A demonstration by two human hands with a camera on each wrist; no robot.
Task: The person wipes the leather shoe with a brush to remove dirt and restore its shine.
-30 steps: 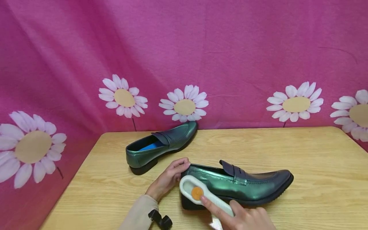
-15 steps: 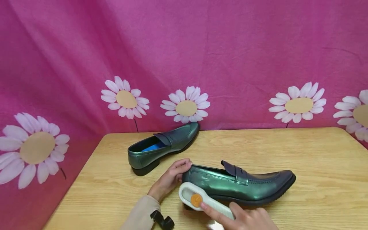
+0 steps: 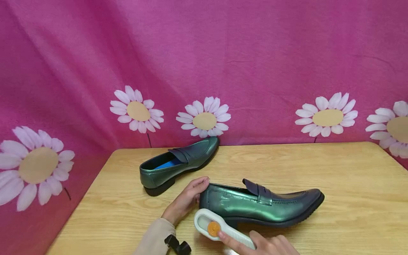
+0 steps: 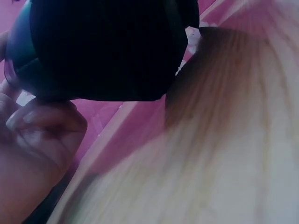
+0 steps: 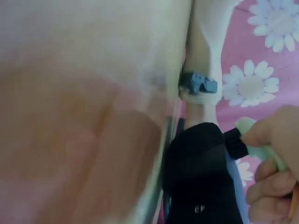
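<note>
A shiny green loafer (image 3: 258, 203) with a dark toe stands side-on, toe to the right. My left hand (image 3: 185, 202) grips the back of its heel, fingers on the rear rim; in the left wrist view the left hand (image 4: 44, 144) is beside the dark sole (image 4: 107, 51). My right hand (image 3: 264, 244) holds a white-handled shoe brush (image 3: 237, 232), its index finger on the orange round button (image 3: 214, 229). The brush covers the loafer's heel block in the head view. In the right wrist view, its black head (image 5: 236, 143) is against the side of the shoe.
A matching loafer (image 3: 181, 164) with a blue insole stands behind, its toe near the back edge of the wooden table (image 3: 360, 177). A pink cloth (image 3: 261, 63) with daisies hangs behind and to the left. A black camera mount (image 3: 177, 244) is on the left sleeve.
The brush has moved down along the rear of the shoe, from the heel's side to its lower part. My left hand keeps its grip; the rear loafer has not moved.
</note>
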